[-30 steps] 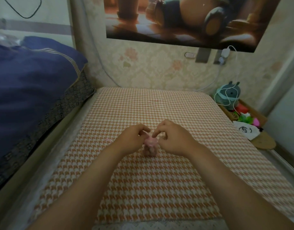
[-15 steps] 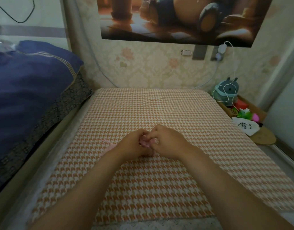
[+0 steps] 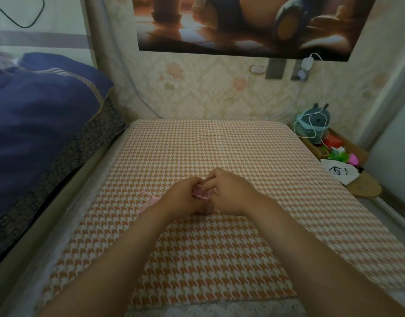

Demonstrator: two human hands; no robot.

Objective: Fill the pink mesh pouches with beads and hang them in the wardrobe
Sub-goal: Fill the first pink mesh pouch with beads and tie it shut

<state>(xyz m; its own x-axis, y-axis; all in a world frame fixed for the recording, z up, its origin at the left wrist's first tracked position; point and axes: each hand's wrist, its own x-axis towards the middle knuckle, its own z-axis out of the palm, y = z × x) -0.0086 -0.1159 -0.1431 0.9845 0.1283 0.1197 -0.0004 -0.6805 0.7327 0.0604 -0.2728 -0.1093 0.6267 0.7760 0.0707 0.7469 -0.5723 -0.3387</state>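
Observation:
A small pink mesh pouch sits between my two hands on the orange houndstooth cushion. My left hand pinches its left side and my right hand pinches its top from the right, fingers curled. Most of the pouch is hidden by my fingers. More pink mesh lies on the cushion just left of my left wrist, partly covered by it. No beads are visible.
A dark blue quilt is piled on the bed to the left. At the right, a wooden tray holds a grey plush toy, bright small items and a white drawstring bag. A wallpapered wall stands behind.
My hands have closed in together over the pouch and hide more of it than a second ago. The view has tilted slightly.

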